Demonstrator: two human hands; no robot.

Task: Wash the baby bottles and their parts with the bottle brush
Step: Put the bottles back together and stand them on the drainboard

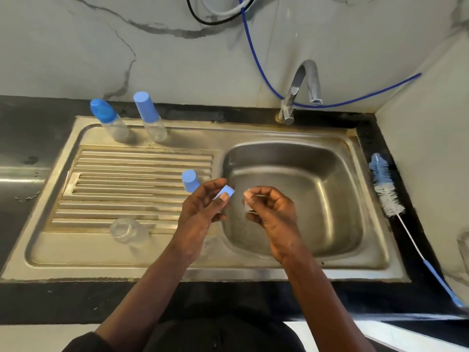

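Note:
Over the left rim of the sink basin [291,153], my left hand [203,212] pinches a blue screw ring [225,192] between thumb and fingers. Beside it my right hand [271,212] pinches a clear teat [250,205]. A blue cap [190,180] stands on the ribbed drainboard [127,179] just behind my left hand. An open clear bottle [128,231] stands on the drainboard's near part. Two capped bottles stand at the drainboard's back edge, one [109,120] on the left and another [149,116] beside it. The bottle brush [385,189] lies on the black counter right of the sink.
A chrome tap [302,90] rises behind the basin, with no water running. A blue hose [253,57] and other cables hang on the marble wall. A clear glass object [463,245] shows at the right edge. A white wall closes in the right side.

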